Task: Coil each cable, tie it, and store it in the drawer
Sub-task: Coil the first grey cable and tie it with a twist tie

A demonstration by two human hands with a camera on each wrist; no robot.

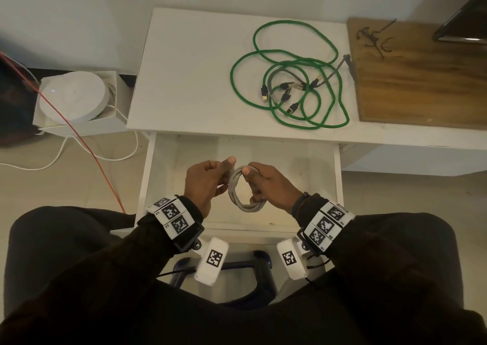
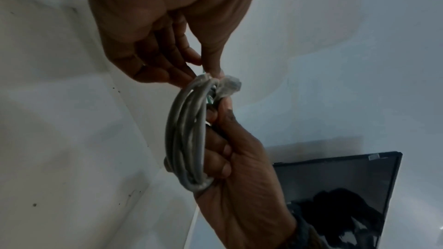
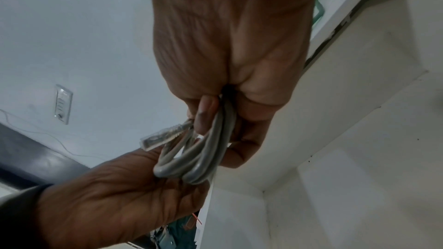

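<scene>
A grey cable [image 1: 237,197] wound into a small coil hangs between both hands above the open white drawer [image 1: 290,165]. My right hand [image 1: 251,184] grips the coil's right side, fingers curled through the loops [image 3: 191,164]. My left hand [image 1: 227,174] pinches the coil's top [image 2: 184,130] with thumb and fingertips, beside a clear plug [image 2: 230,84]. A second clear plug [image 3: 160,137] sticks out by the right fingers. A loose green cable [image 1: 290,54] lies tangled with a thin dark grey cable [image 1: 332,73] on the white table [image 1: 189,68].
A wooden board [image 1: 421,81] with dark twist ties [image 1: 373,37] sits at the table's right, a dark screen [image 1: 463,20] behind it. Left of the table, on the floor, are a white round device in a box [image 1: 73,94], a red wire [image 1: 87,144] and a white wire [image 1: 113,157].
</scene>
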